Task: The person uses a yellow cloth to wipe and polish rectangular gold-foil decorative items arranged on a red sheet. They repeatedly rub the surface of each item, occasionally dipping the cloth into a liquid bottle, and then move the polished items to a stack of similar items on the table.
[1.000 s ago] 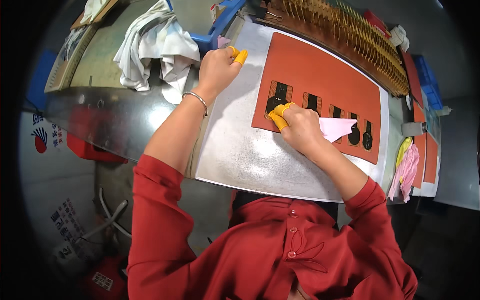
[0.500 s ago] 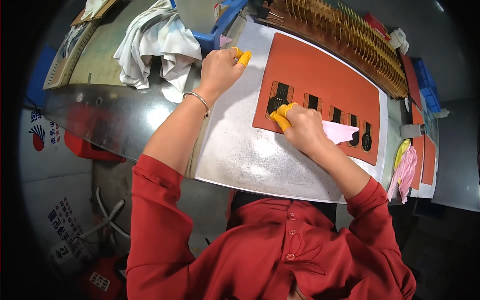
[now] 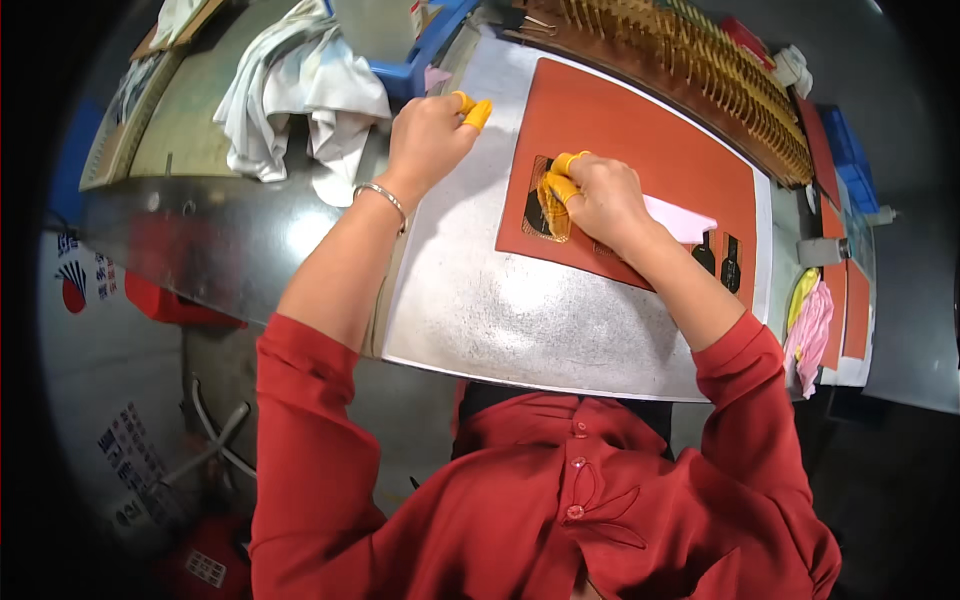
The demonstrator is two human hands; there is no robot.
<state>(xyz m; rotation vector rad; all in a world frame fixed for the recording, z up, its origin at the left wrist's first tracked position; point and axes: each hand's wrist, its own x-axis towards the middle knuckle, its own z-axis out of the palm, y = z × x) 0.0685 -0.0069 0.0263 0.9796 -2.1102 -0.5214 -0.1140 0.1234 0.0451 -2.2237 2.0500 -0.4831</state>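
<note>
My right hand, with yellow finger cots on its fingertips, is closed on a pink cloth whose loose end sticks out to the right. Its fingers press over the leftmost black-and-gold patterned piece on an orange-red mat. More such dark pieces lie in a row to the right, partly covered by my hand and forearm. Over the pale sheet left of the mat hovers my left hand, wearing yellow finger cots too. Its fingers are curled together, and nothing shows between them.
Behind the mat stands a long brown rack with gold-coloured slats. A white cloth hangs crumpled at the left, beside a blue bin. Pink and yellow cloths hang at the right edge, near a grey cylindrical object.
My right hand has moved slightly up with the pink cloth, and its wrist now covers more of the row. My left hand has shifted a little left. The whole view has tilted slightly.
</note>
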